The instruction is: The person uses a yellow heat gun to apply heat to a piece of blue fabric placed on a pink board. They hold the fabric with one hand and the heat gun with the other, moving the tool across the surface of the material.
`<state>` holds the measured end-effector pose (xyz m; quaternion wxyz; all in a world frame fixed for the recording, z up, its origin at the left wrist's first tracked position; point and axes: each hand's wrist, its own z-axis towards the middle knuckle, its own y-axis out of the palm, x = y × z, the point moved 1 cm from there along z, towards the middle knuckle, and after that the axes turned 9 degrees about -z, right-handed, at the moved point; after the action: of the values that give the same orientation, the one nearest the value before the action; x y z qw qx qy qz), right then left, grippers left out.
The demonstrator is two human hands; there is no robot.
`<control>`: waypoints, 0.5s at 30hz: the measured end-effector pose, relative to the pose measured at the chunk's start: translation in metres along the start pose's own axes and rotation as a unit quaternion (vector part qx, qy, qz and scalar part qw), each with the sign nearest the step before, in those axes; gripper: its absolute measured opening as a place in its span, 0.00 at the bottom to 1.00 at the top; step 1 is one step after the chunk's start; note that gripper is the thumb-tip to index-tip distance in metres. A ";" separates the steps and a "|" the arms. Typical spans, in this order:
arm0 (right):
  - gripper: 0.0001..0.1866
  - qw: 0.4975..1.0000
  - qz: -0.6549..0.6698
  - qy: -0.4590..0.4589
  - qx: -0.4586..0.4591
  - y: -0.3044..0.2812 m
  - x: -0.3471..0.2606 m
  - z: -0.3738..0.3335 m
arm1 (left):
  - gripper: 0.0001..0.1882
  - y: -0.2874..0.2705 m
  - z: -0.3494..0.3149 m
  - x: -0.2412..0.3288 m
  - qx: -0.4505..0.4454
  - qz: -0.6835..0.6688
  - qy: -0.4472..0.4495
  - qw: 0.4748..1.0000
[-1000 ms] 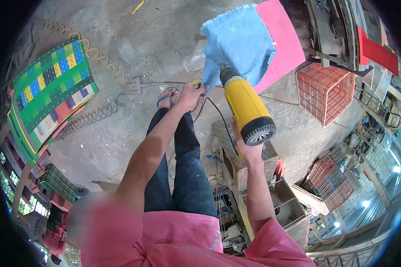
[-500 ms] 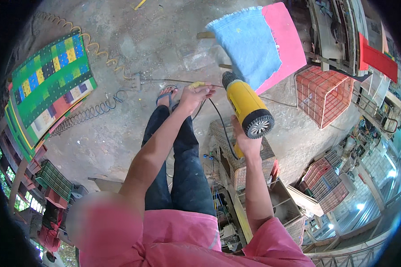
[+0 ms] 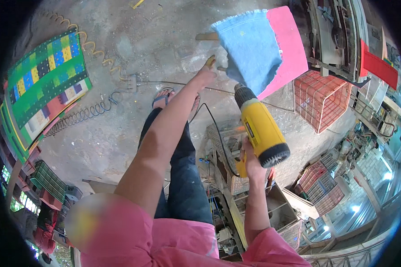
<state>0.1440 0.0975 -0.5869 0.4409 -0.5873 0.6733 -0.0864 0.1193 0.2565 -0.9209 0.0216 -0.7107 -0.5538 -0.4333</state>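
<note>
My right hand (image 3: 252,162) is wrapped around the handle of a yellow heat gun (image 3: 263,131). Its dark nozzle points up and away, toward the lower edge of a light blue cloth (image 3: 249,46) with frayed edges. A pink sheet (image 3: 289,49) lies beside and partly under that cloth. Stretched forward, my left hand (image 3: 206,75) is left of the cloth and apart from it. Its fingers look extended; one has something yellow on it, whose kind I cannot make out. A black cord (image 3: 216,127) runs to the base of the heat gun's handle.
Patterned green sheets (image 3: 44,84) are stacked at left, near coiled hoses (image 3: 82,118) and a socket block (image 3: 132,83). An orange-red plastic crate (image 3: 321,95) stands right of the cloth. Below the heat gun is a wooden box (image 3: 278,204). A metal-framed machine (image 3: 338,40) stands at far right.
My left hand has moved forward, away from the cord and toward the cloth's left side. The heat gun in my right hand has shifted right and nearer to me, its nozzle now below the cloth.
</note>
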 end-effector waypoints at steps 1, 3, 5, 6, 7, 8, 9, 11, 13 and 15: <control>0.05 1.000 -0.012 0.024 0.004 -0.003 0.001 -0.004 | 0.37 0.008 0.004 0.005 -0.021 -0.009 -0.032 0.999; 0.05 0.995 0.082 0.059 0.017 -0.006 -0.002 -0.012 | 0.37 0.022 0.012 0.015 -0.061 -0.032 -0.094 0.993; 0.06 0.990 0.119 0.074 0.023 -0.009 -0.001 -0.014 | 0.36 0.022 0.015 0.017 -0.116 -0.131 -0.161 0.971; 0.06 0.991 0.110 0.072 0.021 -0.011 -0.001 -0.015 | 0.35 0.018 0.013 0.019 -0.142 -0.177 -0.193 0.955; 0.06 0.992 0.101 0.070 0.018 -0.013 0.000 -0.015 | 0.33 0.013 0.011 0.010 -0.158 -0.172 -0.187 0.954; 0.06 0.993 0.099 0.071 -0.001 -0.010 -0.005 -0.014 | 0.32 -0.010 0.010 -0.007 -0.162 -0.162 -0.172 0.958; 0.07 0.993 0.095 0.075 -0.016 -0.010 -0.007 -0.011 | 0.31 -0.026 0.009 -0.015 -0.169 -0.154 -0.159 0.960; 0.07 0.992 0.085 0.088 0.000 -0.016 -0.004 -0.010 | 0.29 -0.003 -0.011 -0.017 -0.133 -0.092 -0.164 0.973; 0.07 0.993 0.081 0.088 0.015 -0.019 -0.008 -0.010 | 0.28 0.018 -0.017 -0.010 -0.085 -0.083 -0.159 0.980; 0.07 0.993 0.098 0.065 0.010 -0.020 -0.007 -0.011 | 0.26 0.038 -0.011 -0.008 -0.020 -0.126 -0.150 0.980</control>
<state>0.1498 0.0933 -0.5638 0.4085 -0.5067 0.7541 -0.0876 0.1433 0.2299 -0.9017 -0.1307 -0.6924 -0.6274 -0.3314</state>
